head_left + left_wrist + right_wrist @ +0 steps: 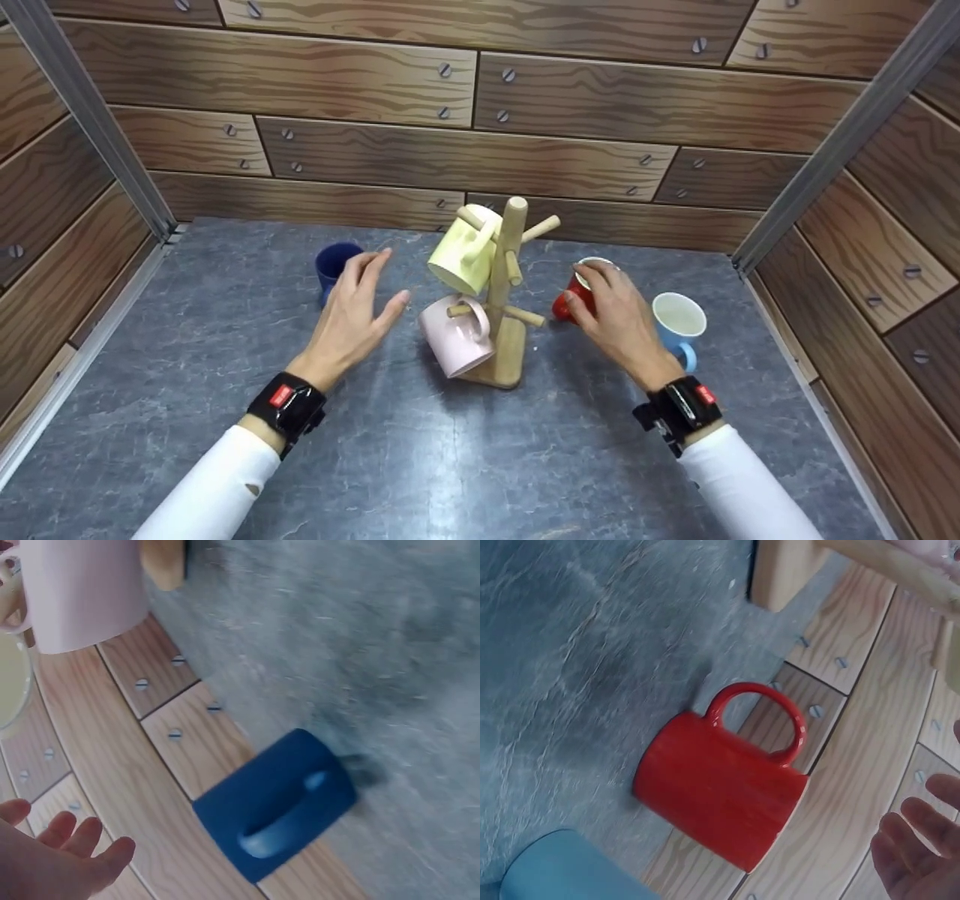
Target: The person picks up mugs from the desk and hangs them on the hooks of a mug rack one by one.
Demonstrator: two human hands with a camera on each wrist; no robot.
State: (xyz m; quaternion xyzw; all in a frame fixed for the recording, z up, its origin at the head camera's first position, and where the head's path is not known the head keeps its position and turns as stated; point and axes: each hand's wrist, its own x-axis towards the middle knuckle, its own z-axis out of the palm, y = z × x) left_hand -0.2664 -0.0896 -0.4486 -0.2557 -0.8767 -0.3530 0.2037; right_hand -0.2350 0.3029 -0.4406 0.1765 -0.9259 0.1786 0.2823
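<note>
A wooden mug tree (508, 352) stands mid-table, with a yellow mug (459, 259) hanging on an upper peg and a pink mug (452, 337) on a lower one. My left hand (349, 319) hovers in front of the dark blue mug (277, 802), which stands upright on the table; its fingers are extended and hold nothing. Above the red mug (720, 784) is my right hand (615, 315), fingers loosely spread. The wrist view shows a gap between those fingers and the red mug, which is upright with its handle toward the mug tree.
A light blue mug (679, 319) stands upright to the right of my right hand, white inside. Bare pegs, such as the lower right peg (525, 316), jut from the mug tree. Wood-patterned panels (360, 82) enclose the grey table (375, 465) at the back and sides.
</note>
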